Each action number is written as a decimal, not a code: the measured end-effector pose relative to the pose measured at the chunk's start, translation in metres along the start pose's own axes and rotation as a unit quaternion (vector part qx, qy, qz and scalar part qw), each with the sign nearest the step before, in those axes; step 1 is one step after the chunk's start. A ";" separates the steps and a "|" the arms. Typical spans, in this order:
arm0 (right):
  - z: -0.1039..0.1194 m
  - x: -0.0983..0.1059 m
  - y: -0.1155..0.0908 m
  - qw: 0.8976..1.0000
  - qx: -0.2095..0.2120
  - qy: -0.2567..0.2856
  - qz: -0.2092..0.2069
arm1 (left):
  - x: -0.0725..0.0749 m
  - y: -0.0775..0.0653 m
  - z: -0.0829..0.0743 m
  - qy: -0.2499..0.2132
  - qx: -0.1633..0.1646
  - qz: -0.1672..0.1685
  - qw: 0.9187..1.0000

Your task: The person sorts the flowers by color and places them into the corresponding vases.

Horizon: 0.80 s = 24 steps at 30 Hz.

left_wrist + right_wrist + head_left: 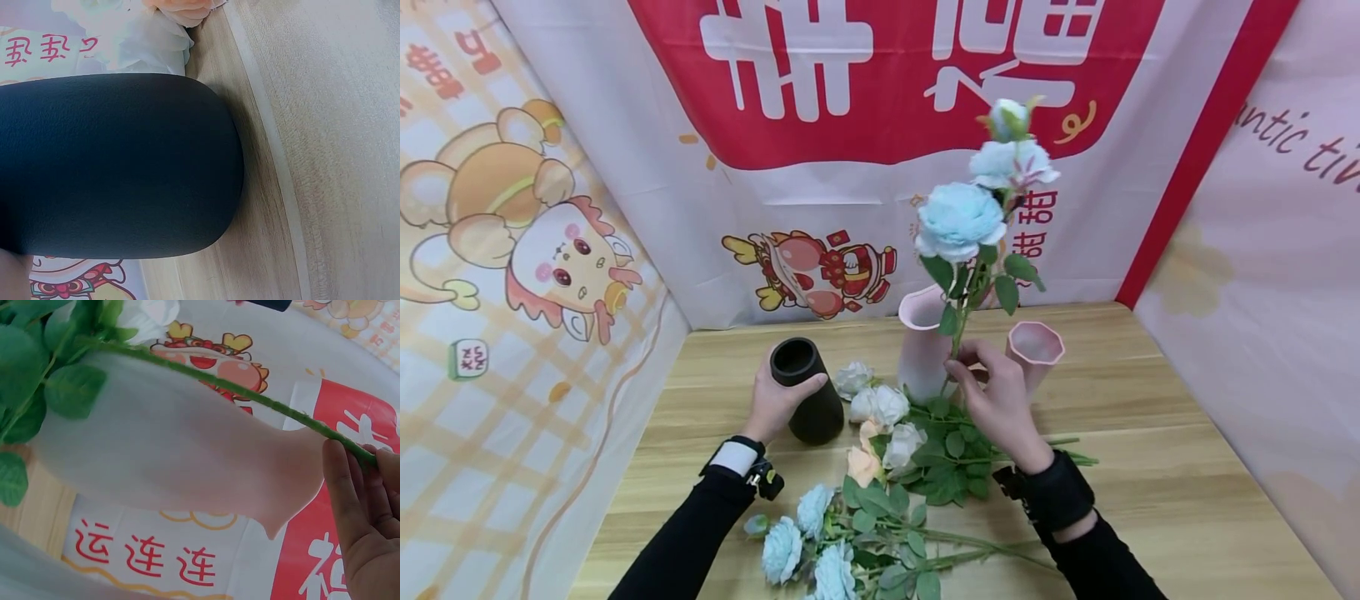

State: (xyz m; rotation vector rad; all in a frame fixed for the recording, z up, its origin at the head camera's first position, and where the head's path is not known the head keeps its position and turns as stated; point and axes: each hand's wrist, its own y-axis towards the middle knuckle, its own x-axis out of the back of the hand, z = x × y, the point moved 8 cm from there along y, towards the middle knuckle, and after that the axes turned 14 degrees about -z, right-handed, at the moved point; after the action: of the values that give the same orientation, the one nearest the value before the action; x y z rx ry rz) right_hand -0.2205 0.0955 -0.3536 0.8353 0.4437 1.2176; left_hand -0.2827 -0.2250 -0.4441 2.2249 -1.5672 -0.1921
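Gripping black vase, left of center in head view: left hand, fingers and thumb wrapped round upper part. Right hand, right of center, pinches stem of blue flower spray; blooms at upper right, pink-white vase behind. Left wrist view: black vase fills left half; hand only a sliver at lower left, finger closure can't be told there. Right wrist view: thumb and fingers at right edge pinch green stem, which slants to upper left.
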 end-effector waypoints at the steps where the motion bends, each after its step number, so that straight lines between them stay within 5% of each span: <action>1: 0.004 -0.001 0.002 1.000 -0.004 0.010 -0.002 | 0.000 0.000 0.000 0.001 0.000 0.000 1.000; 6: 0.024 -0.003 0.011 0.997 -0.045 0.067 -0.012 | 0.001 0.000 0.000 -0.004 -0.007 -0.005 1.000; 12: 0.019 -0.007 0.016 0.985 -0.108 0.129 -0.038 | -0.001 0.000 -0.004 -0.013 -0.012 -0.009 1.000; 24: 0.000 -0.019 0.024 0.970 -0.123 0.194 -0.081 | 0.000 -0.001 -0.003 -0.014 -0.012 -0.012 1.000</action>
State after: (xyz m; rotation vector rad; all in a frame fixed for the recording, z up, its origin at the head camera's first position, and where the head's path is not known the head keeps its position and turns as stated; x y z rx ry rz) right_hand -0.2415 0.0803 -0.3373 0.3382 0.6477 1.2534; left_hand -0.2803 -0.2240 -0.4414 2.2332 -1.5445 -0.2483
